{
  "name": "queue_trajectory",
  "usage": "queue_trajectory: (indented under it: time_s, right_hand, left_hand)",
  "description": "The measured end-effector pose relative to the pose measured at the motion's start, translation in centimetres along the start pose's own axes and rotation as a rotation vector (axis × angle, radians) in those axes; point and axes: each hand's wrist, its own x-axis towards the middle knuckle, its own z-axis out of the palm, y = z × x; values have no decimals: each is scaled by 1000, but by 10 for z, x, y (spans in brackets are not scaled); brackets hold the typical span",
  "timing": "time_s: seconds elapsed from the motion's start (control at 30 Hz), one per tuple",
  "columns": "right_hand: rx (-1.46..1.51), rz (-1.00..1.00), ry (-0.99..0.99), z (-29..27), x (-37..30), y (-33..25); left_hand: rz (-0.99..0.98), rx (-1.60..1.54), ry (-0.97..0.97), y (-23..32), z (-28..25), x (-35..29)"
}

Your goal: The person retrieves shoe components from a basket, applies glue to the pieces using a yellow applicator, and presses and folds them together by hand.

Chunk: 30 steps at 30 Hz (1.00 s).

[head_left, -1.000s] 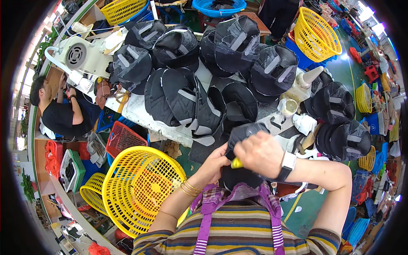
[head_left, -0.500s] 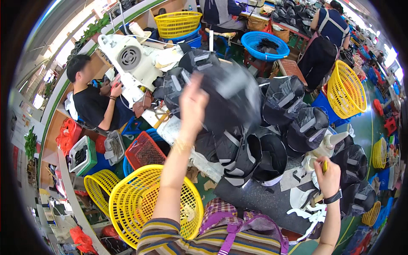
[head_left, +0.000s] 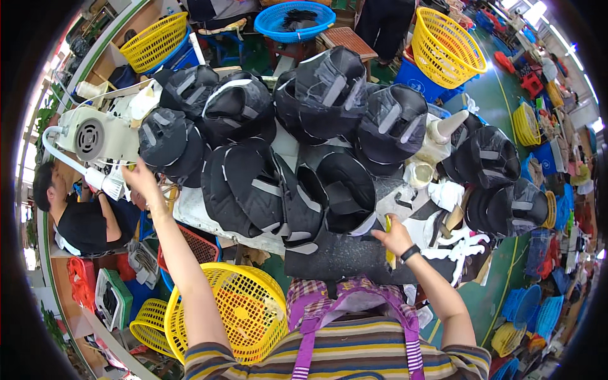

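Stacks of black shoe uppers with grey strips cover the workbench in front of me. My left hand (head_left: 142, 183) is stretched out at the far left, fingers apart, beside a small stack of uppers (head_left: 170, 140). Whether its fingertips touch that stack I cannot tell. My right hand (head_left: 394, 237) is closed round a slim yellow tool (head_left: 389, 253) above the dark work mat (head_left: 335, 258); the tool's kind is unclear. Just left of this hand, an open black upper (head_left: 345, 187) stands by a leaning pile of uppers (head_left: 244, 183).
A white sewing machine (head_left: 104, 130) and a seated person (head_left: 88, 218) are at the left. A yellow basket (head_left: 278, 323) stands below my left arm. Right of the mat are a pale cone-topped container (head_left: 437, 139), white scraps (head_left: 465, 247) and further stacked uppers (head_left: 487, 158).
The black upper blurred by motion near my left hand is now out of it. That hand has moved left; my right hand, with the yellow tool, has come left to the mat. The view has shifted.
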Motion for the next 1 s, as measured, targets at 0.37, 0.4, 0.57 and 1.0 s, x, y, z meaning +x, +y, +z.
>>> queue_trajectory:
  time_s: [0.37, 0.4, 0.57, 1.0]
  right_hand:
    - [1264, 247, -568, 4, 14, 6]
    - [1284, 244, -519, 2, 11, 5]
    - [1397, 197, -461, 9, 4, 9]
    - [422, -273, -554, -101, -21, 33]
  left_hand:
    - [370, 193, -1139, 254, 41, -346]
    - [308, 96, -1118, 253, 51, -350]
    - [-412, -347, -1204, 239, 69, -381]
    - [-1176, -1029, -1157, 299, 59, -341]
